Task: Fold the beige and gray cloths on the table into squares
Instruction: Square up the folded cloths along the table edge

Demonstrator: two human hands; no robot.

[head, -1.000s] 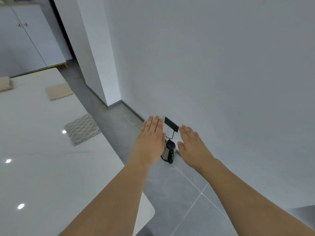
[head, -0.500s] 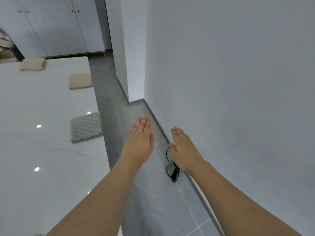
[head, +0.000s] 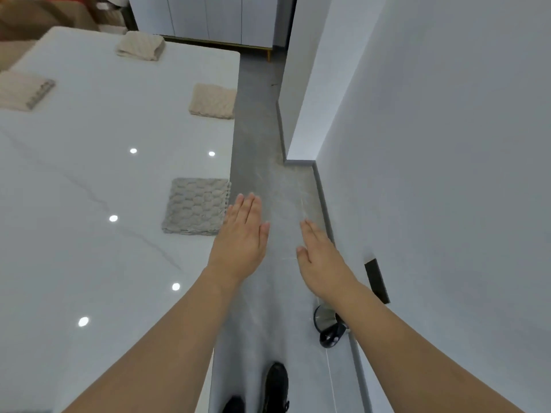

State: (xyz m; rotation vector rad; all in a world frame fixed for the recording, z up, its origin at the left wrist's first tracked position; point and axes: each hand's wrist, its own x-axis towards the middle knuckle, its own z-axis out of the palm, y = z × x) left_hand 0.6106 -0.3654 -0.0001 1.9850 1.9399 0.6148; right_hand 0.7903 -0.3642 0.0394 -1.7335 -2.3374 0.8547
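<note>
Both hands are flat with straight fingers and hold nothing, the left hand [head: 241, 236] at the table [head: 74, 204] edge just beside the gray cloth [head: 196, 205] and the right hand [head: 323, 257] off the table over the floor [head: 268, 174], probably presented because the folding looks finished. I count 1 gray cloth and 3 beige cloths, each a folded pad: the gray one nearest along the table's right edge, a beige cloth [head: 213, 101] farther up that edge, another [head: 140, 46] at the far end, and a third [head: 25, 89] near the table's left side.
</note>
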